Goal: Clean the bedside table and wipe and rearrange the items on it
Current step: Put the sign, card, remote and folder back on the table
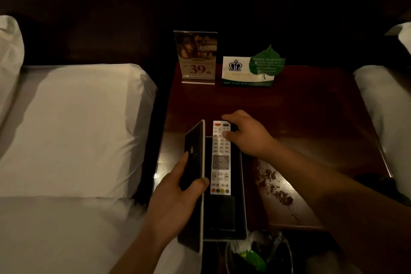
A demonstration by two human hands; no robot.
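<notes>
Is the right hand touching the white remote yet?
Touching. The head view shows the right hand with its thumb on the upper buttons of the white remote, fingers curled over its far end.

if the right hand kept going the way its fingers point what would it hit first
The right hand holds the remote by its top end. Going on leftward, it would likely meet the raised edge of the tablet in the left hand, though depth is unclear.

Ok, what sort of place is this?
Most likely a hotel twin room: a dark red wooden bedside table stands between two white-sheeted beds and carries a clear acrylic price sign reading 39 and a white tent card with a crown logo and green leaf.
</notes>
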